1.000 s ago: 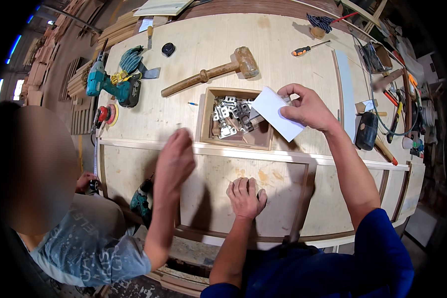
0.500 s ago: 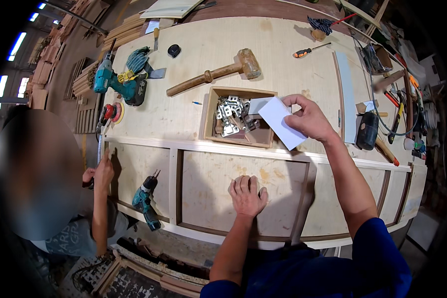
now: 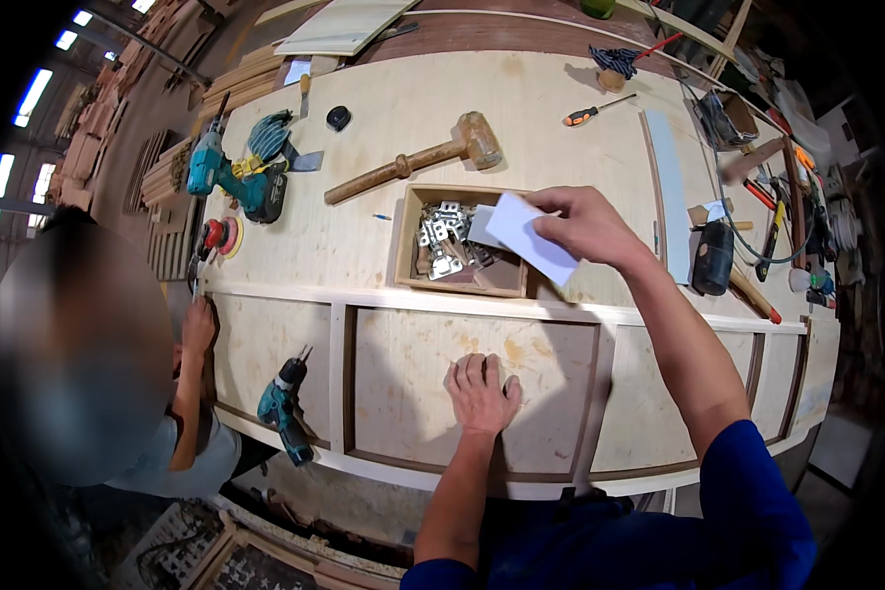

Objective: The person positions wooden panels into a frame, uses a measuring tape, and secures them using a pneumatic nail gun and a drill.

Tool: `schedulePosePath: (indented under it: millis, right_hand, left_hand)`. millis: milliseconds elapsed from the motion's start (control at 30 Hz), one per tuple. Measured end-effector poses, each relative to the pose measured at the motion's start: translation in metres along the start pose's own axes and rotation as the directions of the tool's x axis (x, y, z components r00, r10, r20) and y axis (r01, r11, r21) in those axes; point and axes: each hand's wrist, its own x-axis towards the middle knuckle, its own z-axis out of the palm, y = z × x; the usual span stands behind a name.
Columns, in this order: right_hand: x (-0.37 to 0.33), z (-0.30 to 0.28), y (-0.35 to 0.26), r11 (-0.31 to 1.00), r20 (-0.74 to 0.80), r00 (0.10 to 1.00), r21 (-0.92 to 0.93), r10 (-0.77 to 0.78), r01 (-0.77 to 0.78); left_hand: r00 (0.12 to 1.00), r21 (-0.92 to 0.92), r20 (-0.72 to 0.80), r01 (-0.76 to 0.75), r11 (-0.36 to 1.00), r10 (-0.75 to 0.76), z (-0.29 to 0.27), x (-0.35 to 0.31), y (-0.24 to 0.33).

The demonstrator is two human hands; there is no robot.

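Observation:
My right hand (image 3: 585, 228) pinches a flat white rectangular card (image 3: 533, 239) over the right side of a small open wooden box (image 3: 477, 288). Behind the card's left edge a greyish flat piece (image 3: 483, 226) shows; whether it is joined to the card I cannot tell. Inside the box lie several metal cabinet hinges (image 3: 443, 231). My left hand (image 3: 480, 393) rests with fingers spread on the pale board inside a wooden frame (image 3: 340, 379), holding nothing.
A wooden mallet (image 3: 413, 162) lies beyond the box. Cordless drills (image 3: 283, 408) (image 3: 236, 177) and a sander (image 3: 228, 236) are to the left, near a co-worker's hand (image 3: 199, 324). At right are a screwdriver (image 3: 600, 110), a grey strip (image 3: 671, 202) and a black mallet head (image 3: 713, 258).
My right hand and the white card have shifted slightly left over the box. My left hand stays on the board. The co-worker's hands have lowered, and the whole view has shifted a little.

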Motion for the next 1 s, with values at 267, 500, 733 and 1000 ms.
schedulePosePath:
  millis: [267,500,733,1000]
  right_hand:
    - [-0.027,-0.004,0.056,0.988,-0.459,0.875,-0.069,-0.157,0.141]
    - [-0.121,0.062,0.142,0.882,-0.291,0.904,-0.441,-0.314,0.164]
    - [-0.144,0.097,0.155,0.771,-0.3,0.856,-0.616,-0.421,0.163]
    - [-0.141,0.099,0.154,0.74,-0.311,0.85,-0.66,-0.425,0.128]
  left_hand:
    - [1.0,-0.013,0.01,-0.004,1.0,0.004,-0.001,0.001,0.003]
    - [0.997,-0.02,-0.059,-0.043,0.999,0.042,-0.002,0.003,0.003]
    - [0.998,0.002,-0.031,-0.052,0.999,0.052,-0.002,-0.002,0.001]
    - [1.0,-0.065,0.002,-0.023,0.998,0.023,-0.001,-0.004,0.0]
